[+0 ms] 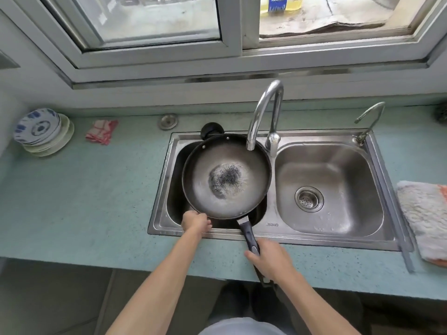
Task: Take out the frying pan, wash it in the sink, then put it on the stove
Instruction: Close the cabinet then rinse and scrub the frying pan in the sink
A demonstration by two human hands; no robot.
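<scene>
The frying pan [200, 170] hangs mid-frame over the left basin of the sink [273, 234], under the tall faucet [263, 110], with a steel scourer [226, 180] lying in its middle. The right hand [271, 259] has its grip wrapped round the black handle [249, 235]. The left hand [196, 221] holds the pan's near rim.

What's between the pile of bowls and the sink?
A crumpled red checked cloth and, nearer the sink, a round metal cap on the counter, in the head view.
</scene>
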